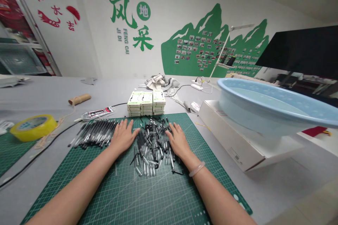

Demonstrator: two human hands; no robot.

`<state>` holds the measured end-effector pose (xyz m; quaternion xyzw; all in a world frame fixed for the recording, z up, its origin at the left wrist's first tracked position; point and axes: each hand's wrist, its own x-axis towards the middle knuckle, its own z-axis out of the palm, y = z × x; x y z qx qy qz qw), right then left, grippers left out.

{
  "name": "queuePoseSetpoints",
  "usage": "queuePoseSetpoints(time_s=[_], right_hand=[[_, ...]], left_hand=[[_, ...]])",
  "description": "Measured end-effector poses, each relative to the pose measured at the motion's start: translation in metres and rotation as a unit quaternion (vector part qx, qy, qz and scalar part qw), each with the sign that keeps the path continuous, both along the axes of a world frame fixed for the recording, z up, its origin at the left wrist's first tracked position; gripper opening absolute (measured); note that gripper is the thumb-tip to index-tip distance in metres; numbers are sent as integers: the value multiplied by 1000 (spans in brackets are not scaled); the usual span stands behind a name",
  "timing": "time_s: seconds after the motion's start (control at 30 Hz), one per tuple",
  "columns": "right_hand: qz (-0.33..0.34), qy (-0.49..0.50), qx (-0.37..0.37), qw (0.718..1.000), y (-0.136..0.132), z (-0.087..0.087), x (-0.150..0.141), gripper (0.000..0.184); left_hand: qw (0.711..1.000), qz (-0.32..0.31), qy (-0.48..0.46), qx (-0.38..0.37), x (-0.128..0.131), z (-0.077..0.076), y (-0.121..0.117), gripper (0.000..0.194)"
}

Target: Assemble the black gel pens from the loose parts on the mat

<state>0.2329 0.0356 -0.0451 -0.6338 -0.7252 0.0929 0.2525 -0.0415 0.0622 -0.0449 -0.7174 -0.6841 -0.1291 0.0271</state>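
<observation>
My left hand [123,136] lies flat with fingers spread, between a row of black-and-clear pens [93,132] on its left and a loose pile of pen parts [151,147] on its right. At the right side of that pile rests my right hand [179,140], also flat and spread, its fingers touching the edge of the parts. Clear tubes, black caps and thin black pieces make up the pile. Under everything is a green cutting mat [137,197]. Neither hand grips anything. Some parts near the fingers are hidden beneath them.
Stacked small white-green boxes [146,102] stand behind the pile. To the right, a blue basin [253,109] sits on a white carton [237,140]. On the left are a yellow tape roll [33,128], a glue tube [97,113], a wooden cylinder [79,99] and a black cable [42,151].
</observation>
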Motion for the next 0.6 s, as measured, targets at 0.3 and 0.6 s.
queuePoseSetpoints(time_s=[0.3,0.6], right_hand=[[7,32,13,999,0,-1,1,59],[2,47,28,999,1,-4,0,58]], left_hand=[[992,-81,-83,43,0,15,-6,63],[999,-47,18,-18,-67,48,83,35]])
